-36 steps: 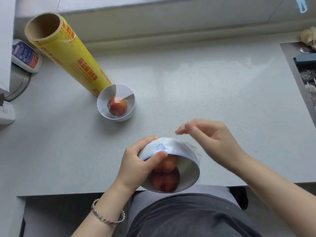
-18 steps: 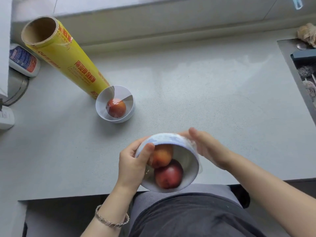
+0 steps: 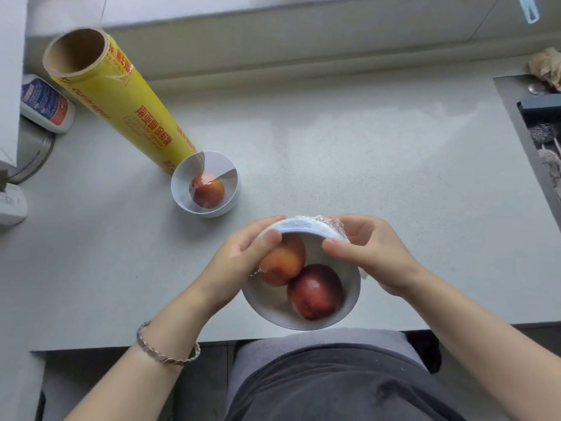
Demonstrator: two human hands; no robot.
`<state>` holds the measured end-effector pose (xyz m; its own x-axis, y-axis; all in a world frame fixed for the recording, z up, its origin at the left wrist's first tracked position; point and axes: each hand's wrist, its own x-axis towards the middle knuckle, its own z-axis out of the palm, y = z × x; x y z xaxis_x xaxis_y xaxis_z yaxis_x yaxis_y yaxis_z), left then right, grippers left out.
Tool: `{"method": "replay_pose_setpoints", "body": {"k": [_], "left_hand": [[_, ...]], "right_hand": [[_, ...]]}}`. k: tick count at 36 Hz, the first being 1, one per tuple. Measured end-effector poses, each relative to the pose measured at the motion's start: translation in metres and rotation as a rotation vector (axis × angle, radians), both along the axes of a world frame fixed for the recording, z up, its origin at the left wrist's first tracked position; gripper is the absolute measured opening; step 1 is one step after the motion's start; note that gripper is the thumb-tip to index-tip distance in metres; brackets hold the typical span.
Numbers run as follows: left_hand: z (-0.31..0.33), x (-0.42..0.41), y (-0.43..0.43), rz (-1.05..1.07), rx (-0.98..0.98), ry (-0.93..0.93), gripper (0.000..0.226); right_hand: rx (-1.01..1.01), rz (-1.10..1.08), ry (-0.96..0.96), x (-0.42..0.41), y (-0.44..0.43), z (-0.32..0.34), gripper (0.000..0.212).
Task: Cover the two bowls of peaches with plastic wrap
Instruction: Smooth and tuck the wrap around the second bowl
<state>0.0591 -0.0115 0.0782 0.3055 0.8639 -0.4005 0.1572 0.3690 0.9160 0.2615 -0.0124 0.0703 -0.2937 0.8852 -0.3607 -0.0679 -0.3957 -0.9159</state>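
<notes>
A white bowl [image 3: 270, 302] with two peaches [image 3: 314, 291] is tilted toward me at the counter's front edge, clear plastic wrap [image 3: 329, 223] stretched over it and bunched at its far rim. My left hand [image 3: 239, 259] grips the bowl's left rim, thumb over the film. My right hand [image 3: 373, 256] grips the right rim, thumb on top and fingers behind. A second white bowl [image 3: 233, 199] holding one peach [image 3: 207, 191] sits farther back on the left, with film across its mouth. The yellow plastic wrap roll [image 3: 121, 98] stands upright just behind it.
Grey countertop [image 3: 364, 153] with a wall ledge behind. A white labelled bottle [image 3: 45, 103] and a white device [image 3: 10, 205] lie at the left edge. A dark tray [image 3: 543, 135] with small items runs along the right edge.
The bowl turned its mouth more toward me. My right hand came down from above the rim and closed on the bowl's right side. My left hand kept its grip.
</notes>
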Motion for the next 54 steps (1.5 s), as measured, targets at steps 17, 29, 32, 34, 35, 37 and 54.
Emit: {"method": "replay_pose_setpoints", "body": {"k": [17, 29, 32, 34, 35, 37, 54], "left_hand": [[-0.009, 0.010, -0.021, 0.194, 0.209, 0.086, 0.033], [-0.016, 0.004, -0.031, 0.134, 0.184, 0.179, 0.041], [-0.018, 0.006, -0.033, 0.129, 0.174, 0.177, 0.044], [-0.018, 0.007, -0.034, 0.118, 0.178, 0.177, 0.043], [-0.018, 0.007, -0.034, 0.112, 0.178, 0.179, 0.043], [-0.018, 0.006, -0.033, 0.095, 0.182, 0.188, 0.042], [-0.022, 0.003, -0.033, 0.058, 0.174, 0.193, 0.043]], "right_hand": [[-0.201, 0.239, -0.209, -0.002, 0.023, 0.020, 0.013], [-0.353, 0.283, -0.302, 0.005, 0.042, 0.023, 0.020], [-0.413, 0.320, -0.308, 0.000, 0.044, 0.019, 0.020], [-0.451, 0.377, -0.344, 0.000, 0.046, 0.019, 0.029], [-0.469, 0.414, -0.359, 0.001, 0.048, 0.020, 0.038], [-0.494, 0.497, -0.368, 0.004, 0.050, 0.021, 0.055], [-0.656, 0.306, 0.188, 0.020, 0.032, -0.002, 0.014]]}}
